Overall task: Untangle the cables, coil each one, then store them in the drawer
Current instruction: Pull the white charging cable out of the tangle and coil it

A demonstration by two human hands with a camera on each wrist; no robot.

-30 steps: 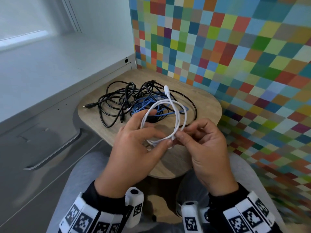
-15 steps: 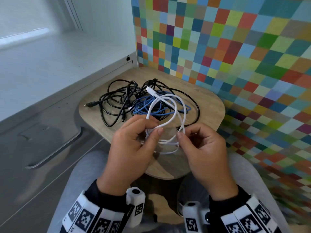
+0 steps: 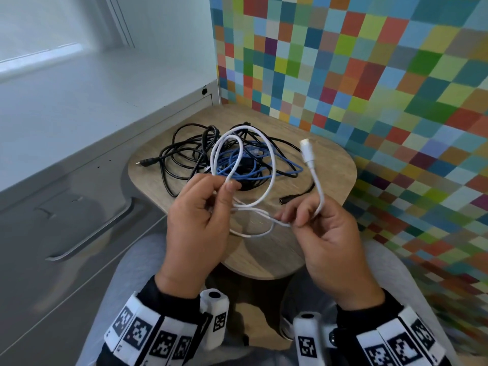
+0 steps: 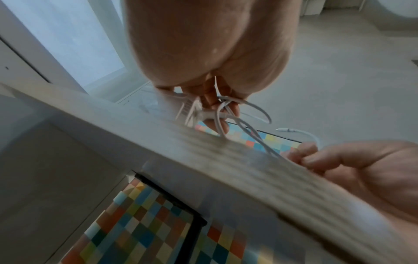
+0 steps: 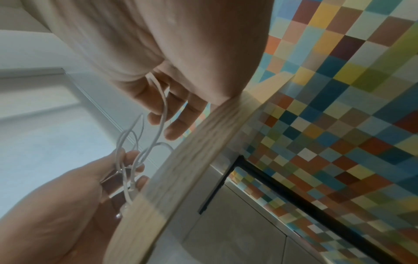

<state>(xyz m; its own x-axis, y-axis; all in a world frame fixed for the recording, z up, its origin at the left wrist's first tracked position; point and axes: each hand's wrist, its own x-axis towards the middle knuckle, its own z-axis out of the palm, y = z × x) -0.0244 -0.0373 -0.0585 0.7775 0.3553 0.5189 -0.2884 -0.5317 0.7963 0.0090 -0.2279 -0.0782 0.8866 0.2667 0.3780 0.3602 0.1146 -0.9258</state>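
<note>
thin white cable (image 3: 272, 165), loosely looped, plug end upright, both hands pinching

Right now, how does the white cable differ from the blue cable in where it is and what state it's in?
The white cable is lifted off the table, held in loose loops between the left hand and the right hand; the blue cable lies on the table. The white cable is clear of the pile, while the blue cable is mixed in with the black cables. Neither is neatly coiled.
</note>
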